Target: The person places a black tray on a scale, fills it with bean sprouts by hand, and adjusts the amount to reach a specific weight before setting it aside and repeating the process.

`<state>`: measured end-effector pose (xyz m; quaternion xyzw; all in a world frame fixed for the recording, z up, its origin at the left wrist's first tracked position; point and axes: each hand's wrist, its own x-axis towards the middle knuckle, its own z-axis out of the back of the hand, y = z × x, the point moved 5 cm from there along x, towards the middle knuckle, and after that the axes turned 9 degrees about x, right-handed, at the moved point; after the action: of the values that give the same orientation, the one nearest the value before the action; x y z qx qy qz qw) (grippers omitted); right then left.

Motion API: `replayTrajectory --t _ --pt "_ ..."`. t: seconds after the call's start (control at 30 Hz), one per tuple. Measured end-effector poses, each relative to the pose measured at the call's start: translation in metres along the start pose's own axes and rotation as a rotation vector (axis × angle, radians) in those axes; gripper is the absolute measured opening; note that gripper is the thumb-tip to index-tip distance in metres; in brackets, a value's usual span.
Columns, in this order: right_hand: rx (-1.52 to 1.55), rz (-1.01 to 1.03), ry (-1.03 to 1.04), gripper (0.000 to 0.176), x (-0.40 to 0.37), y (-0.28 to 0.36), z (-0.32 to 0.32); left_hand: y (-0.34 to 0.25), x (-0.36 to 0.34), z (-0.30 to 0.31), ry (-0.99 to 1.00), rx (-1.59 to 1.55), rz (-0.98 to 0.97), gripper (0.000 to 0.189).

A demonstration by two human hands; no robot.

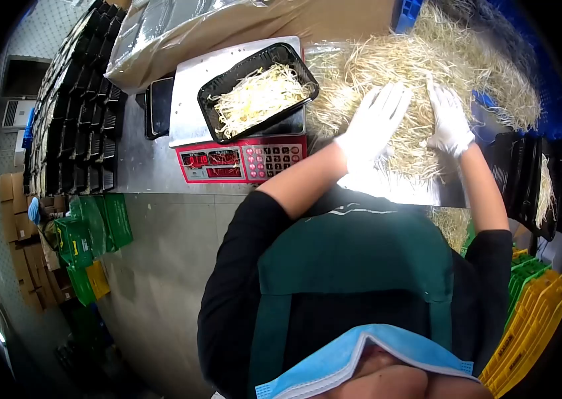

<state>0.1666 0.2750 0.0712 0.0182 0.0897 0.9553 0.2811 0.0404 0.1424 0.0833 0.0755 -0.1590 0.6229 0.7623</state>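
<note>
Both of my hands wear white gloves and rest on a large heap of bean sprouts (420, 56). My left hand (377, 123) lies on the near left side of the heap, fingers stretched forward. On the right side, my right hand (449, 118) presses against the sprouts with its fingers extended. Left of the heap, a black tray (208, 110) sits tilted at an angle on a red and silver scale (188, 100), with sprouts (257, 100) inside it. The scale's display is lit, facing me.
Stacked black trays (85, 120) stand at the left, beside a dark flat device (160, 106). A plastic-wrapped carton (227, 33) lies behind the scale. More black trays (512, 166) are at the right, above yellow crates (530, 326). Green crates (73, 239) stand on the floor.
</note>
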Motion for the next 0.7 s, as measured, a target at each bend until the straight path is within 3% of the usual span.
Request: replayTrajectory --t 0.07,0.1,0.13,0.2,0.3,0.33,0.4,0.43,0.47,0.57,0.63,0.7 --pt "-0.062 0.005 -0.015 0.137 0.012 -0.004 -0.001 0.010 0.024 -0.003 -0.017 0.035 -0.003 0.119" --pt "-0.045 0.073 -0.094 0.125 0.012 -0.001 -0.001 0.014 0.033 -0.006 -0.025 0.057 -0.002 0.123" --pt "-0.051 0.060 -0.092 0.125 0.012 -0.005 -0.005 0.020 0.039 -0.010 -0.029 0.048 -0.013 0.123" --pt "-0.063 -0.075 0.037 0.110 0.015 -0.008 -0.009 0.026 0.044 -0.025 -0.055 -0.049 -0.090 0.132" --pt "-0.109 -0.004 0.015 0.092 0.010 0.004 0.011 0.032 0.043 -0.037 -0.010 -0.117 0.036 0.131" --pt "-0.120 -0.047 0.015 0.092 0.005 -0.002 0.010 0.031 0.044 -0.038 -0.013 -0.140 -0.001 0.131" --pt "-0.137 0.084 -0.149 0.084 0.000 0.001 0.012 0.036 0.042 -0.044 -0.028 -0.178 0.040 0.130" --pt "-0.154 -0.058 -0.031 0.083 -0.004 -0.009 0.013 0.037 0.042 -0.047 -0.027 -0.187 0.027 0.130" --pt "-0.157 -0.067 -0.031 0.083 -0.010 -0.016 0.018 0.038 0.043 -0.050 -0.025 -0.175 0.020 0.130" --pt "0.114 -0.183 -0.146 0.072 -0.030 -0.050 0.045 0.038 0.044 -0.050 -0.034 -0.169 0.014 0.128" --pt "0.156 -0.132 -0.375 0.067 -0.044 -0.038 0.090 0.037 0.042 -0.039 -0.040 -0.174 -0.001 0.125" --pt "0.235 -0.161 -0.460 0.062 -0.049 -0.023 0.121 0.036 0.033 -0.017 0.054 -0.123 0.020 0.109"
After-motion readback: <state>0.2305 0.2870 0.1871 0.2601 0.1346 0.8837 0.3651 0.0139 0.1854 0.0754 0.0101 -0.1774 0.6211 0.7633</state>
